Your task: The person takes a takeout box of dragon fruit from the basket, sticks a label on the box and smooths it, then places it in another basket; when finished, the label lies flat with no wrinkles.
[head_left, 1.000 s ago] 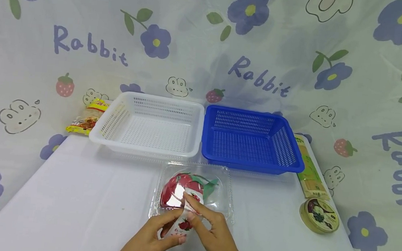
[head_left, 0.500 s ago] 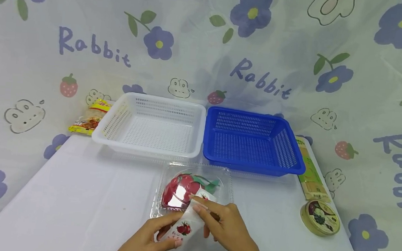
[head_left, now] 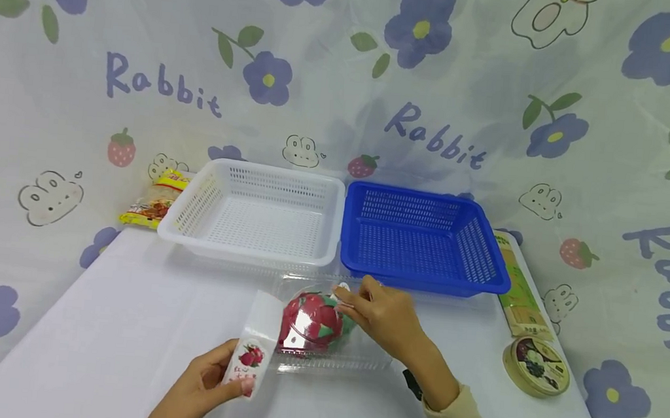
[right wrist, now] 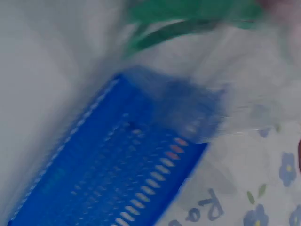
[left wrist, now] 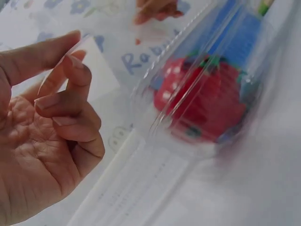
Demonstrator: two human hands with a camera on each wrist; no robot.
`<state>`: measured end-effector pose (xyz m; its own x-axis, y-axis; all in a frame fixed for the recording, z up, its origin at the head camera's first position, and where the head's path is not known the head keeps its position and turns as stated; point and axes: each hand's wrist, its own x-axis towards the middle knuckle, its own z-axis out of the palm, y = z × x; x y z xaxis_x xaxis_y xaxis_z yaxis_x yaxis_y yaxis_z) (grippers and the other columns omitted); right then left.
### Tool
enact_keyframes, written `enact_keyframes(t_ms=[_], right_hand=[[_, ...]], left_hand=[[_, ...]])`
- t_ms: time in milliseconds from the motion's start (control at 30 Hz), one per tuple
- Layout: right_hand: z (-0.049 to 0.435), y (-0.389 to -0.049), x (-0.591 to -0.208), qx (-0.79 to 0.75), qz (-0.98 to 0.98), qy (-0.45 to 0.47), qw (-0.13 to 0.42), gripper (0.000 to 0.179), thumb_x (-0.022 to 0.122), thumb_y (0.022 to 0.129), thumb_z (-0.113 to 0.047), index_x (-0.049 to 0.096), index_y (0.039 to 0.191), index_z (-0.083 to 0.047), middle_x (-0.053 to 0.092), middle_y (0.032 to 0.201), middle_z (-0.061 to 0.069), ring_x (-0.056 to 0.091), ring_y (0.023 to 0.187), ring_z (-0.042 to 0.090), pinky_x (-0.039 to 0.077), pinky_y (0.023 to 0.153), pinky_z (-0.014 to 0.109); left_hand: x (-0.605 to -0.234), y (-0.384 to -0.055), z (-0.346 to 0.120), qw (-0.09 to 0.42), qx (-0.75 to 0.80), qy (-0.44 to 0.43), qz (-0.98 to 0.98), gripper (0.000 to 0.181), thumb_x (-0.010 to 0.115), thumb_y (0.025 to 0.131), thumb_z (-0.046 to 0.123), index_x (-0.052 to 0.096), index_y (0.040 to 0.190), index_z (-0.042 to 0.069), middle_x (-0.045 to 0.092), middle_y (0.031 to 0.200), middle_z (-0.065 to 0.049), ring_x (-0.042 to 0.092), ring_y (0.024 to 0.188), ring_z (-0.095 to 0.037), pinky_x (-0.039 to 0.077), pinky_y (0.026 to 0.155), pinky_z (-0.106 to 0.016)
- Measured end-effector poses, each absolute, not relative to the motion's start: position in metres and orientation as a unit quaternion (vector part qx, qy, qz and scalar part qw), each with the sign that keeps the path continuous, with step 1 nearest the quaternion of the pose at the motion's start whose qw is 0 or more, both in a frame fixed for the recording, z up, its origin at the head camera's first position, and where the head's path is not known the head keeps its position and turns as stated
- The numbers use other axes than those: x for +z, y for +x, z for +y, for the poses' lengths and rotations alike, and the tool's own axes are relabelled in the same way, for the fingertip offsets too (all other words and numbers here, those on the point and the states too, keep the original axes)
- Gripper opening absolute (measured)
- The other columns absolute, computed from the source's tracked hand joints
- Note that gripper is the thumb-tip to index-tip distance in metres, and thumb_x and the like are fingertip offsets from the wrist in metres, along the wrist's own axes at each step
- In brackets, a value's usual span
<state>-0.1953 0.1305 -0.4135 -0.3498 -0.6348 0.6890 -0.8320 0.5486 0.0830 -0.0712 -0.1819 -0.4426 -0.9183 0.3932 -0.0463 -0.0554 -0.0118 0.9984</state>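
Note:
A clear plastic clamshell box (head_left: 371, 353) stands on the white table with a red, green-leaved dragon fruit (head_left: 308, 322) inside. Left of the box, my left hand (head_left: 209, 383) pinches a strip of labels (head_left: 253, 353) printed with dragon fruit, its upper end blank. In the left wrist view that strip (left wrist: 101, 70) shows its pale back between thumb and fingers. Above the lid, my right hand (head_left: 386, 315) pinches a small white sticker (head_left: 342, 289) between thumb and forefinger. The right wrist view is blurred and shows no hand.
Behind the box stand a white basket (head_left: 249, 255) and a blue basket (head_left: 423, 283) side by side. A yellow food packet (head_left: 155, 205) lies at the left. At the right edge are a green-yellow packet (head_left: 520, 296) and a round gold tin (head_left: 536, 366).
My right hand has moved away from the label strip, up and right over the box, with a sticker in its fingers. My left hand has shifted left with the strip.

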Motion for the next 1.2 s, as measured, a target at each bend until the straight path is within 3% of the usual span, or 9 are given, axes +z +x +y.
enact_keyframes(t_ms=[267, 533, 733, 933, 1067, 1200], right_hand=[[0.137, -0.21, -0.441, 0.074, -0.774, 0.518, 0.357, 0.038, 0.072, 0.089, -0.039, 0.069, 0.125, -0.027, 0.047, 0.077, 0.0, 0.036, 0.052, 0.005, 0.027, 0.048, 0.014], [0.139, -0.217, -0.45, 0.053, -0.742, 0.563, 0.36, 0.031, 0.055, 0.099, -0.042, 0.066, 0.126, -0.032, 0.045, 0.076, -0.001, 0.023, 0.06, 0.006, 0.022, 0.05, 0.016], [0.139, -0.215, -0.453, 0.067, -0.769, 0.553, 0.313, 0.036, 0.059, 0.093, -0.053, 0.072, 0.121, -0.034, 0.046, 0.077, -0.003, 0.026, 0.06, 0.004, 0.024, 0.051, 0.014], [0.141, -0.209, -0.451, 0.089, -0.801, 0.531, 0.261, 0.049, 0.057, 0.09, -0.064, 0.071, 0.123, -0.032, 0.049, 0.086, -0.001, 0.031, 0.061, 0.004, 0.024, 0.055, 0.013], [0.143, -0.205, -0.447, 0.134, -0.82, 0.505, 0.235, 0.058, 0.049, 0.091, -0.067, 0.069, 0.128, -0.028, 0.052, 0.093, 0.001, 0.036, 0.064, 0.004, 0.028, 0.057, 0.013], [0.143, -0.205, -0.445, 0.201, -0.839, 0.457, 0.213, 0.057, 0.045, 0.096, -0.06, 0.066, 0.132, -0.021, 0.054, 0.102, 0.004, 0.042, 0.075, 0.008, 0.035, 0.061, 0.015]], left_hand=[[-0.449, -0.078, -0.196, 0.121, 0.725, 0.096, 0.672, 0.051, 0.058, 0.095, -0.002, 0.045, 0.144, 0.003, 0.066, 0.12, 0.002, 0.065, 0.099, -0.01, 0.055, 0.084, -0.027], [-0.457, -0.08, -0.198, 0.131, 0.727, 0.09, 0.668, 0.052, 0.057, 0.096, -0.002, 0.04, 0.145, -0.005, 0.066, 0.12, 0.002, 0.065, 0.098, -0.011, 0.055, 0.085, -0.026], [-0.463, -0.082, -0.2, 0.107, 0.72, 0.088, 0.68, 0.05, 0.057, 0.096, -0.004, 0.04, 0.142, -0.008, 0.067, 0.115, 0.001, 0.065, 0.095, -0.009, 0.055, 0.081, -0.025], [-0.468, -0.087, -0.2, 0.093, 0.725, 0.091, 0.676, 0.048, 0.057, 0.095, -0.005, 0.049, 0.141, 0.004, 0.068, 0.114, 0.002, 0.065, 0.095, -0.008, 0.055, 0.08, -0.024], [-0.471, -0.09, -0.2, 0.093, 0.718, 0.078, 0.686, 0.05, 0.058, 0.095, -0.004, 0.044, 0.143, -0.003, 0.068, 0.115, 0.005, 0.065, 0.095, -0.007, 0.054, 0.08, -0.024], [-0.47, -0.097, -0.2, 0.1, 0.692, 0.013, 0.715, 0.058, 0.064, 0.094, 0.003, 0.039, 0.145, -0.006, 0.069, 0.113, 0.006, 0.066, 0.094, -0.008, 0.054, 0.08, -0.024]])
